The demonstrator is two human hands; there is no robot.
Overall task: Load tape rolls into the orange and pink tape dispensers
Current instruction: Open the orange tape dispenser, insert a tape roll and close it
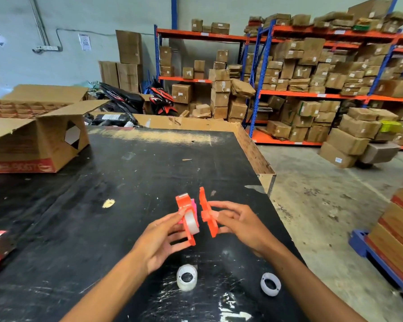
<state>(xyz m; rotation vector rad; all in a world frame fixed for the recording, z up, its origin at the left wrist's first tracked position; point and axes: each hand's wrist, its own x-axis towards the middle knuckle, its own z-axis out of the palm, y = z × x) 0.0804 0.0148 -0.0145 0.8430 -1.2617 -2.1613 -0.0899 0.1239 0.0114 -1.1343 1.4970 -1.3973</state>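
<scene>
The person is holding the orange tape dispenser split in two above the black table [84,205]. The left hand [163,235] is grasping the dispenser body [186,219], fingers wrapped around its lower part, with a clear tape roll [192,222] already sitting in it; the roll's open face is turned toward the right. The right hand [239,225] is pinching the orange side cover [207,213] between thumb and fingertips, holding it upright and roughly parallel to the body.

The coming move turns on that narrow gap — the cover is lying just beside the body, directly to its right, its hub side facing the roll. Both pieces are standing with their long axes near vertical, tilted slightly away from the camera, so the closing motion looks like a short sideways press of the right hand toward the left. Whether the hub is lined up with the roll's core cannot be told from here.

A sliver of pink [194,206] is showing behind the body — probably the pink dispenser, mostly hidden. Two spare rolls are lying flat on the table near the person: a clear one [187,277] below the left hand and a white one [270,284] to the right.
</scene>
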